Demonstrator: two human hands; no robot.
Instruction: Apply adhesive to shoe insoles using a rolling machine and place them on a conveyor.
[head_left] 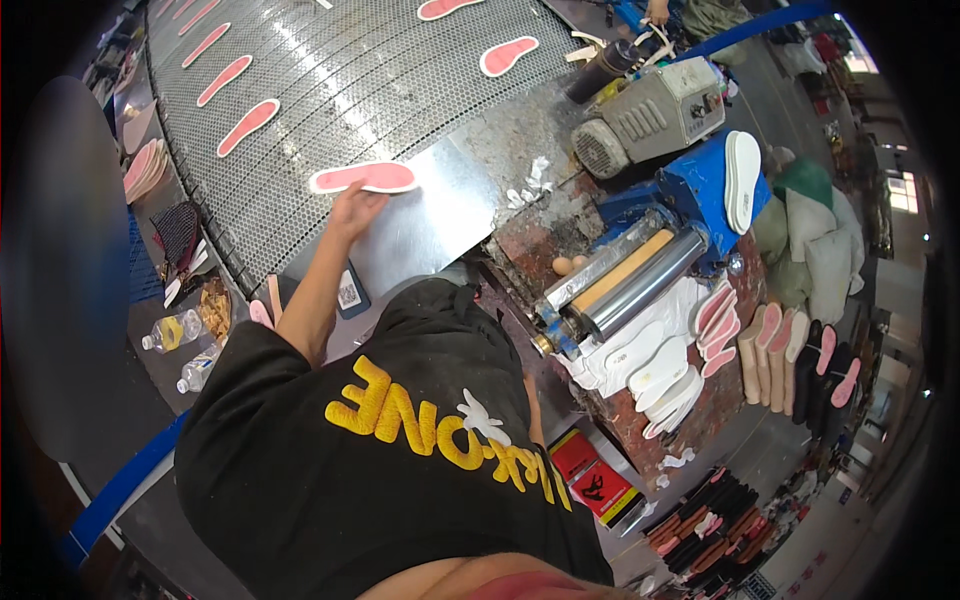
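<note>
My left hand (356,209) is closed on the near edge of a pink insole with a white rim (392,177). The insole lies level over the border between the wire mesh conveyor (300,95) and a shiny metal plate (440,205). Of my right arm, only a strip of forearm (534,405) shows beside my black shirt; the hand itself is hidden. Right of the plate stands a roller machine with a steel roller (645,285) and a blue housing (690,190). A stack of white insoles (741,180) rests on that housing.
More pink insoles (248,127) lie spaced along the mesh. A grey motor (650,110) stands behind the rollers. White insoles (660,375) and pink ones (715,325) are piled on the near bench. Plastic bottles (172,331) and a phone-like slab (350,293) sit at the left.
</note>
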